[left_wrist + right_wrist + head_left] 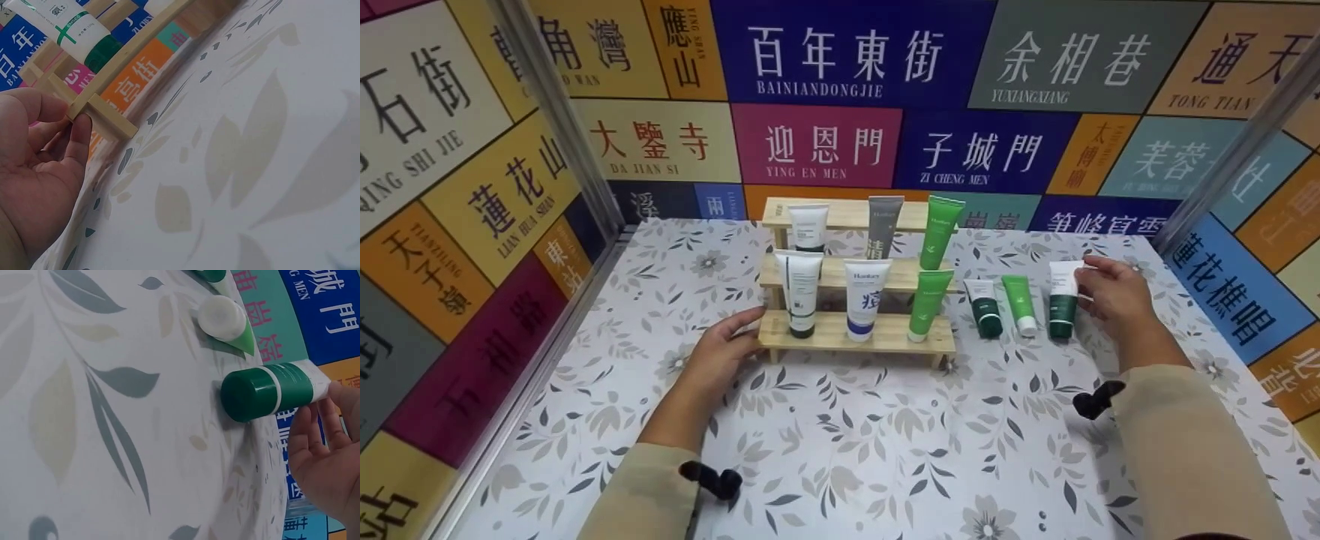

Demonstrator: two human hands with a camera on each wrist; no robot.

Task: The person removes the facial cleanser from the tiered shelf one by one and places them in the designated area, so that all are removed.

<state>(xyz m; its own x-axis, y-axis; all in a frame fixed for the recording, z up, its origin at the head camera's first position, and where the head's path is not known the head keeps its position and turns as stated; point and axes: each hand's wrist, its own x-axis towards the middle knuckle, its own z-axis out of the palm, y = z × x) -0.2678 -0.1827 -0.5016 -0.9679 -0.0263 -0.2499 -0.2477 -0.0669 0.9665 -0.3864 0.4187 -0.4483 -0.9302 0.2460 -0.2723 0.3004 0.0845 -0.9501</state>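
Note:
A three-step wooden rack [825,341] stands in the middle of the table. My left hand [726,349] grips the left end of its lowest step, thumb on top and fingers underneath in the left wrist view. On the right, my right hand [1117,304] pinches the white upper end of a white and dark green squeeze tube [1062,300]. In the right wrist view its green cap [247,395] points away from the hand. Left of it are a small green tube [1019,300] with a white cap and another white and dark green tube [984,304].
The lowest step bears a white tube with dark cap [801,289], a white and blue tube [865,296] and a green tube [928,304]. Higher up stand a white tube [808,225], a grey tube [883,225] and a taller green tube [941,229]. Printed panels [817,142] enclose the flower-patterned table [885,450].

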